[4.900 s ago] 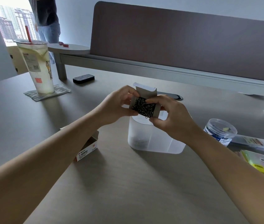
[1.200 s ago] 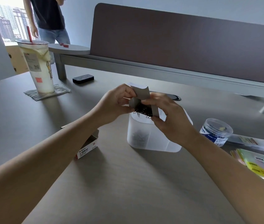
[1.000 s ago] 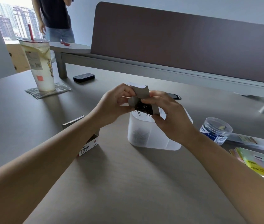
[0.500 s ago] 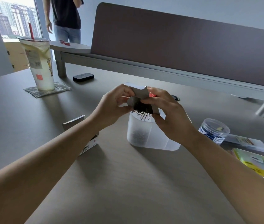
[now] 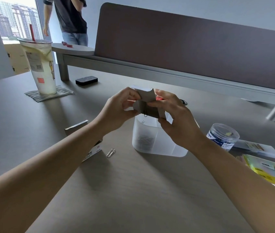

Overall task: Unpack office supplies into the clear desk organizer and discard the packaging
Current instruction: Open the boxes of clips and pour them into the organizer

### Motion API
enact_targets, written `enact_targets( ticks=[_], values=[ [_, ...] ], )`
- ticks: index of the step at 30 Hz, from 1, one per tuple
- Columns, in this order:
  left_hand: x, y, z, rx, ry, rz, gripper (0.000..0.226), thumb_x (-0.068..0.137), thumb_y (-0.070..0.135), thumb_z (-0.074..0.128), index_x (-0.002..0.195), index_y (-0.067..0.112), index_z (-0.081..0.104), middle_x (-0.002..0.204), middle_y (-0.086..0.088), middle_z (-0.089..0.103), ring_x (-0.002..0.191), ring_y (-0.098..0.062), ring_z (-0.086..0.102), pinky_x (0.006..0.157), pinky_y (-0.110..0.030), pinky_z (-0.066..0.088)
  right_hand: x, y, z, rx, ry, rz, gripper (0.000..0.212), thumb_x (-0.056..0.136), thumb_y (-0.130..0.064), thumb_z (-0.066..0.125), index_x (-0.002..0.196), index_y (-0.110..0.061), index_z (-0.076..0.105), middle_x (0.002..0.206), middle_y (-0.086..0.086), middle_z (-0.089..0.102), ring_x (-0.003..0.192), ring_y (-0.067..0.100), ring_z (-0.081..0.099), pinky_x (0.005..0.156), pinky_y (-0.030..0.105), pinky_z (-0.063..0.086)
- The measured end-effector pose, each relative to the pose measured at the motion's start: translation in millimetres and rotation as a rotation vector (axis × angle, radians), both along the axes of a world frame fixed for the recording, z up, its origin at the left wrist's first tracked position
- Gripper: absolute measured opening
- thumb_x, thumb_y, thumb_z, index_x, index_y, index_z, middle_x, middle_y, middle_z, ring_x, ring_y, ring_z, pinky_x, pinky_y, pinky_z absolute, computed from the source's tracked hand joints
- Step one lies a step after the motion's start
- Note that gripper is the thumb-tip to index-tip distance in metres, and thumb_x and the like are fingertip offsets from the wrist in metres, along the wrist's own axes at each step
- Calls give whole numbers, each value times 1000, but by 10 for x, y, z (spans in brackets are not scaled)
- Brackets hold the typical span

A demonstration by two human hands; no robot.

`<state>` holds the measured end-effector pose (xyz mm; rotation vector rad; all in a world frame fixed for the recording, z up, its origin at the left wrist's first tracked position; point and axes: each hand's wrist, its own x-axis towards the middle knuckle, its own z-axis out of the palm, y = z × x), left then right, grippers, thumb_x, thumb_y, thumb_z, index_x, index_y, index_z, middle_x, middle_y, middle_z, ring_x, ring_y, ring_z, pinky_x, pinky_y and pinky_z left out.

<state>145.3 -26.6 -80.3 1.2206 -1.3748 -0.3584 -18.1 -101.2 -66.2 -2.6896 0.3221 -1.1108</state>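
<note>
Nearest, bare desk (image 5: pixel 133 190) is being left open between the forearms. A loose paper clip (image 5: pixel 111 152) is lying near left, beside an opened box (image 5: pixel 91 153). Further back, a small cardboard box (image 5: pixel 147 105) is being gripped by the left hand (image 5: pixel 116 111) and right hand (image 5: pixel 175 121), fingers curled round it – tipped mouth-down over the clear organizer (image 5: pixel 157 140), likely so clips are being dropped into its left compartment. One clip is dangling at the box's edge. Right of it, a round tub (image 5: pixel 222 138) and sticky notes (image 5: pixel 268 172) are waiting – far left, a drink cup (image 5: pixel 40 64).
</note>
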Motion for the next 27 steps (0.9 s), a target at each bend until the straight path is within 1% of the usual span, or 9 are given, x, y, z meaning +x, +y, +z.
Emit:
enact_targets(
  ticks=[2, 4, 6, 9, 13, 19, 21, 23, 27],
  values=[
    [21, 5, -2, -2, -15, 12, 31, 63, 4, 62, 82, 25, 50, 92, -2, 59, 87, -19, 59, 90, -44, 48, 3, 1, -1, -15, -11, 2, 56, 64, 13, 54, 112, -17, 56, 130, 22, 50, 122, 36, 46, 103, 35, 29],
    [36, 18, -8, -16, -54, 36, 25, 65, 6, 62, 82, 22, 53, 94, -2, 60, 88, -18, 61, 91, -43, 49, 6, -12, -11, -76, -8, -3, 56, 65, 15, 53, 113, -14, 56, 129, 22, 51, 121, 34, 49, 100, 21, 35],
    [31, 29, -17, -46, -101, 69, 24, 67, 8, 61, 87, 18, 55, 96, -3, 61, 89, -15, 62, 92, -41, 51, 2, -29, -21, -119, -24, 24, 57, 67, 17, 50, 112, -19, 52, 128, 22, 51, 120, 23, 45, 100, 5, 27],
    [0, 41, -19, -81, -144, 97, 26, 69, 11, 61, 92, 19, 52, 99, -3, 61, 87, -16, 62, 93, -40, 51, -7, -42, -19, -178, -66, 30, 55, 70, 16, 48, 109, -22, 47, 125, 22, 54, 115, 17, 39, 98, -2, 22],
    [-20, 43, -17, -94, -147, 118, 25, 69, 11, 60, 90, 21, 51, 90, -5, 63, 83, -21, 63, 92, -43, 51, -14, -67, -29, -233, -95, 23, 53, 71, 16, 48, 110, -20, 47, 122, 22, 56, 112, 18, 42, 99, 0, 22],
    [-14, 55, -21, -96, -176, 124, 27, 69, 4, 60, 90, 20, 54, 83, 6, 64, 76, -6, 63, 89, -40, 53, -3, -105, -91, -299, -114, 16, 42, 77, 10, 42, 112, -11, 51, 115, 21, 60, 109, 21, 44, 99, 16, 32],
    [-16, 56, -28, -92, -163, 121, 26, 68, 3, 60, 89, 18, 56, 86, 1, 65, 79, -11, 64, 89, -40, 53, -2, -94, -80, -288, -119, 24, 41, 76, 9, 44, 111, -10, 51, 113, 23, 61, 107, 21, 44, 99, 15, 31],
    [-25, 61, -23, -95, -151, 114, 27, 68, 3, 61, 91, 16, 55, 90, -5, 65, 83, -15, 65, 89, -39, 53, -4, -83, -63, -295, -111, 19, 45, 74, 12, 48, 111, -14, 49, 113, 22, 62, 107, 21, 43, 99, 20, 31],
    [-24, 59, -16, -69, -173, 125, 31, 70, -3, 66, 96, 10, 56, 100, -5, 64, 94, -22, 66, 93, -35, 51, -26, -81, -44, -297, -70, 37, 35, 80, -1, 43, 112, -16, 46, 113, 21, 62, 108, 21, 43, 98, 23, 33]
  ],
)
